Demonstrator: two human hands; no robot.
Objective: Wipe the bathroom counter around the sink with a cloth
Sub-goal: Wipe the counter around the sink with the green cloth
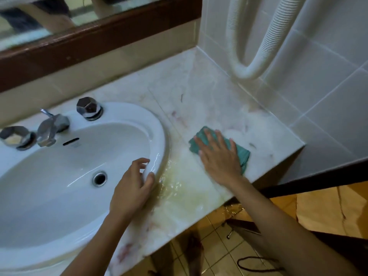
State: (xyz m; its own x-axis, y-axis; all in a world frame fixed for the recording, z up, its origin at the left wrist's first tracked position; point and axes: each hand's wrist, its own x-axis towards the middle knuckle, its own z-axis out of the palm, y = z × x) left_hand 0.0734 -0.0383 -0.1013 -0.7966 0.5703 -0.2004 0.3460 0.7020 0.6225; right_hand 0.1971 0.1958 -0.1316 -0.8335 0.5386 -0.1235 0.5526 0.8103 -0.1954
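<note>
Near counter [199, 100] front edge, right hand [219, 156] pressing flat on cloth [244, 154]; left hand [131, 188] loosely cupping sink [159, 136] rim, holding nothing; puddle [175, 188] risking dripping over edge

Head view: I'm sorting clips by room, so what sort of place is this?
Most likely a bathroom: an oval white ceramic sink with chrome taps set in a pale marble counter, a wood-framed mirror above, white tiled wall.

Cloth [242, 154] mostly under right hand [218, 156]; mirror [59, 18] blurred.
</note>
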